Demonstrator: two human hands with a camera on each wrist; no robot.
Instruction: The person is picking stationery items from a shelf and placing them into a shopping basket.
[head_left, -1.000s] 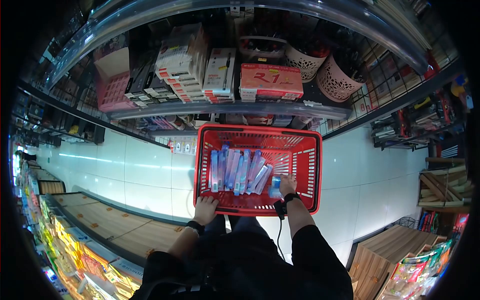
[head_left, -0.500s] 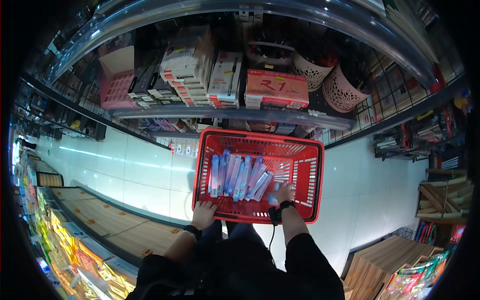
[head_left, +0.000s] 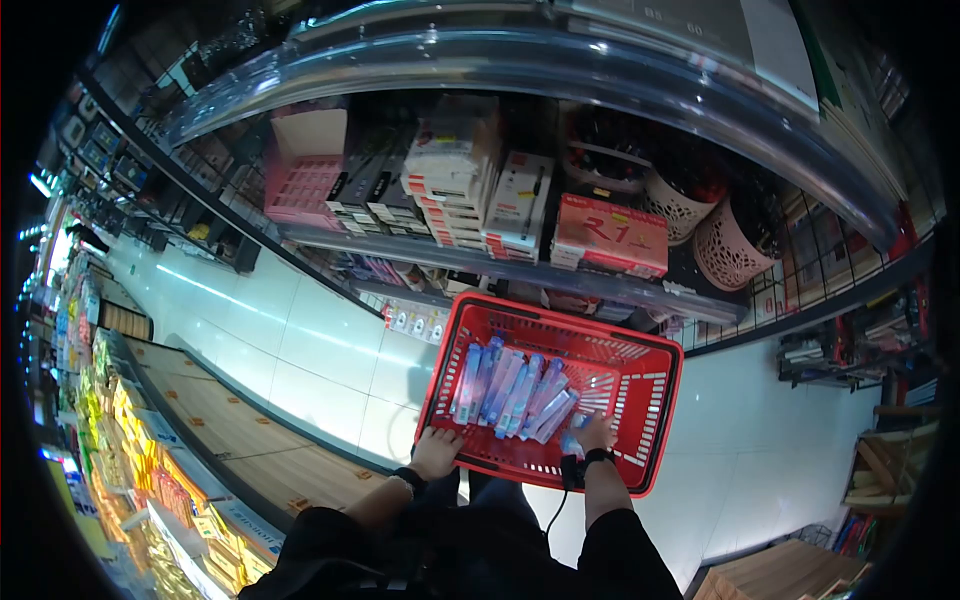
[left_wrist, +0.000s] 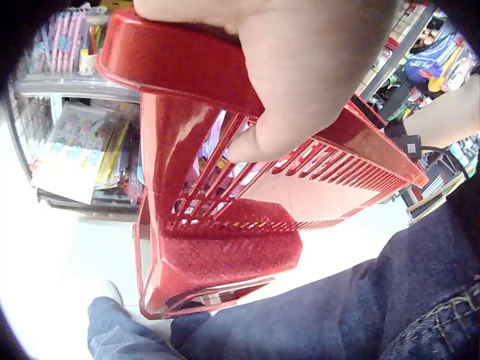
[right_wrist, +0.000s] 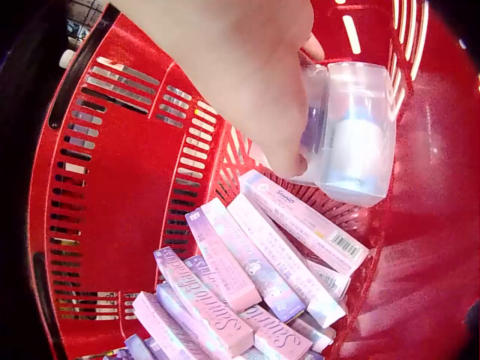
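A red shopping basket is held in front of the body. My left hand grips its near-left rim; in the left wrist view the thumb hangs down the basket's outer wall. Inside the basket, at the near right, my right hand holds clear plastic boxes with something white and bluish inside. Most of its fingers are hidden behind the palm. Several slim pink and lilac cartons lie side by side across the left and middle of the basket, some overlapping.
A shelf beyond the basket carries a red carton, stacked white boxes, a pink tray box and lattice pots. Wooden low cabinets with bright packets run along the left. Pale floor tiles show between.
The view has turned, so basket and shelf sit further right and lower, and the basket looks more slanted. My left hand stays on the rim, my right hand inside with the clear boxes.
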